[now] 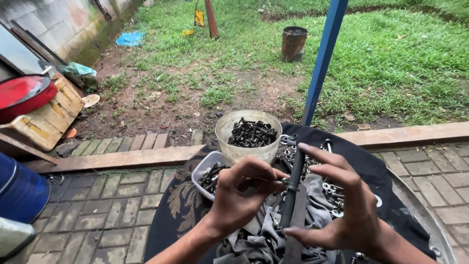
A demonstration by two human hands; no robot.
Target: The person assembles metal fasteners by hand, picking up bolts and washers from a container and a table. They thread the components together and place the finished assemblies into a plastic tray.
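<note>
Black cloth (386, 195) with a pale gold pattern covered the round tray (430, 222) in front of me, and on it lay a loose scatter of dark bolts, nuts and bright washers (328, 188). I had my left hand (239, 195) curled shut, fingertips pinched on a small bolt (279, 181) that pointed toward the right. My right hand (349, 205) was spread, fingers open above the washers, while its thumb and palm cradled a long black rod (292, 190) that ran from low near my wrists up toward the far rim; whether that hand really clamped the rod or only steadied it, I could not tell. The small bolt met the rod about midway along it, at a thicker collar. Crumpled grey rags (273, 239) lay under both hands. Just beyond my left hand sat a shallow clear tub (207, 166) holding a few dark fasteners, and behind it, touching it, a taller translucent round tub (229, 129) heaped with black bolts. A blue post (325, 54) rose from behind the tray. Paving bricks (107, 210) surrounded the tray, with a brick kerb (122, 157) beyond, then bare soil and grass (391, 58). Far off stood a rusty drum (293, 43), and at the left a yellow wooden crate (46, 120) under a red lid (22, 93) and a blue barrel (19, 188).
</note>
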